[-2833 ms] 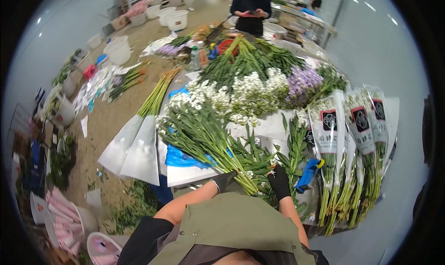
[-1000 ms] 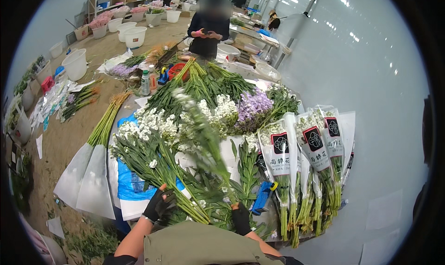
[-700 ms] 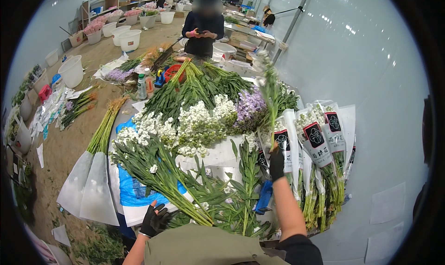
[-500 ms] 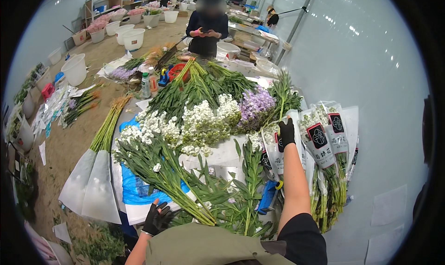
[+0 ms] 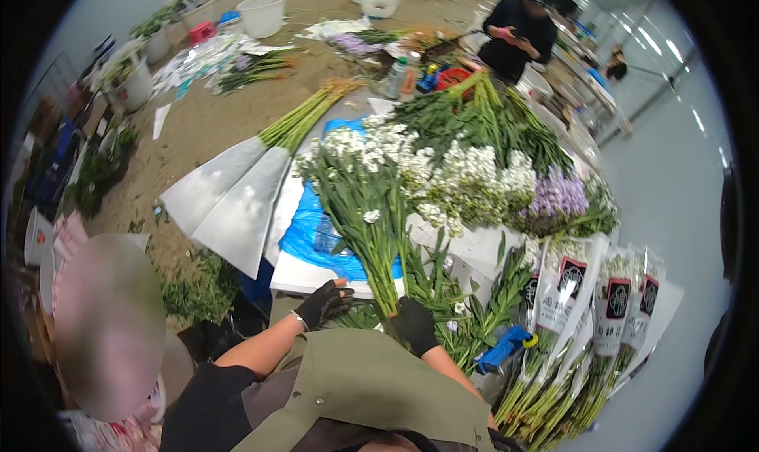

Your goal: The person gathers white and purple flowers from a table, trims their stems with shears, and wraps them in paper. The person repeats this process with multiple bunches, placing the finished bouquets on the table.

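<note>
Right now both hands gloved, black. R hand (image 5: pixel 413 324) closed round green stems (image 5: pixel 371 242) of white flowers (image 5: pixel 348 153), stems lying on table (image 5: pixel 312 276) over blue sheet (image 5: pixel 310 232). L hand (image 5: pixel 322 302) open, fingers spread, resting at table edge just beside stems. Wrapped bunches (image 5: pixel 585 325) w/ dark labels to the right, blue tool (image 5: pixel 506 347) near R forearm

Black glove on the left hand (image 5: pixel 322 303); black glove on the right hand (image 5: pixel 414 324); green-stemmed white flower bunch (image 5: pixel 371 191) above them; pale lilac flower cluster (image 5: pixel 558 196) beside it; bright blue plastic sheet (image 5: pixel 312 234) underneath; silvery grey paper flower sleeves (image 5: pixel 229 195) to the left; clear wrapped bouquets with black-and-white labels (image 5: pixel 609 310); olive green apron (image 5: pixel 356 389).
</note>
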Tool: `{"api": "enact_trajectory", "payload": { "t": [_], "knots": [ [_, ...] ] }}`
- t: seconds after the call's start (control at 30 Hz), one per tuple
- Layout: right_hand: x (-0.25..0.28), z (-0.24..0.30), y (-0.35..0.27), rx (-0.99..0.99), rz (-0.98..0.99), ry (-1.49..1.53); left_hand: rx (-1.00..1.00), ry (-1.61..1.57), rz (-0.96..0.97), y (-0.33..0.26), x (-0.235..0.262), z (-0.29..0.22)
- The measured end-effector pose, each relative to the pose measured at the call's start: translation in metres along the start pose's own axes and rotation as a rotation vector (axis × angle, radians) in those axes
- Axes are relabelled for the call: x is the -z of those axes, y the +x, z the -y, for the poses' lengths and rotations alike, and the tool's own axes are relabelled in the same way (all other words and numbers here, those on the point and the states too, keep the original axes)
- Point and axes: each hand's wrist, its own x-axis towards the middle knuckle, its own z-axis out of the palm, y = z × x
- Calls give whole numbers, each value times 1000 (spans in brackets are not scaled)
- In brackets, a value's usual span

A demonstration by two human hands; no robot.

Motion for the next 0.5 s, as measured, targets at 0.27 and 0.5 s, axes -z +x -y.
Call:
{"api": "enact_trajectory", "payload": {
  "t": [0.27,0.5],
  "knots": [
    [-13,0,-2,-122,-5,-243,-163,431,125,21,18,26],
    [-1,-5,-13,-169,-45,311,-28,232,49,10,4,14]
  ]
}}
